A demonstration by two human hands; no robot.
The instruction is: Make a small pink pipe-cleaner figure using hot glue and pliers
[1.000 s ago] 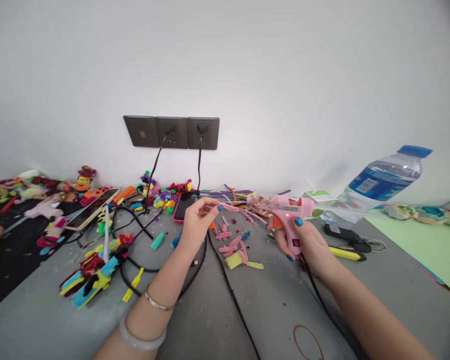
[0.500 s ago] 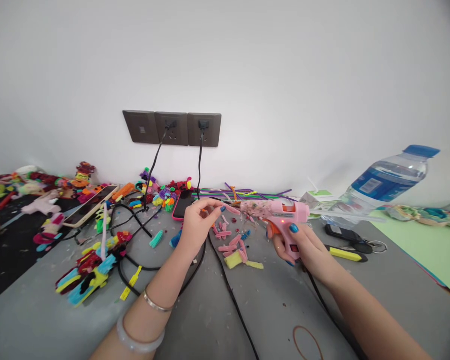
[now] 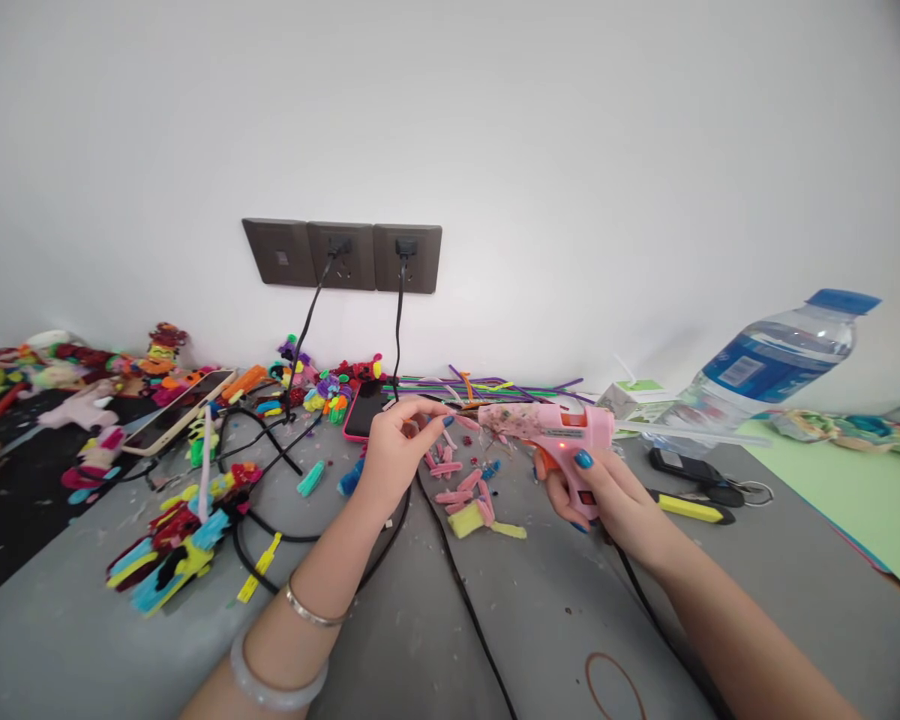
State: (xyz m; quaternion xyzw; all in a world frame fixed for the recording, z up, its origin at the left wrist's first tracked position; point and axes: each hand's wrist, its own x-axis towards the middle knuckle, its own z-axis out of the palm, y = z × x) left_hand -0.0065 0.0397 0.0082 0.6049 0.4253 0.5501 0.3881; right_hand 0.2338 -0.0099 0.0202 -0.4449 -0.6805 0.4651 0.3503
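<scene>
My right hand [image 3: 607, 490] is wrapped around the handle of a pink hot glue gun [image 3: 544, 425], whose small light glows orange. Its nozzle points left, close to the fingertips of my left hand [image 3: 409, 440]. Thumb and forefinger of that left hand are pinched on a short pink pipe cleaner piece [image 3: 466, 423]. Whether the nozzle touches the piece I cannot tell. Below lie several pink pipe cleaner pieces [image 3: 469, 485] and a yellow fuzzy piece [image 3: 466, 520]. A glue stick [image 3: 690, 432] appears to stick out behind the gun.
Black cables [image 3: 450, 560] cross the grey table. Colourful pipe cleaner figures [image 3: 180, 540] and a phone [image 3: 180, 412] lie left; a pink-edged phone [image 3: 364, 410] is behind my left hand. A tilted-looking water bottle [image 3: 780, 350], keys [image 3: 720, 490] and a yellow cutter [image 3: 690, 508] are right.
The glue gun has shifted very slightly left, its nozzle nearer my left fingertips. The left hand keeps its pinch in nearly the same place.
</scene>
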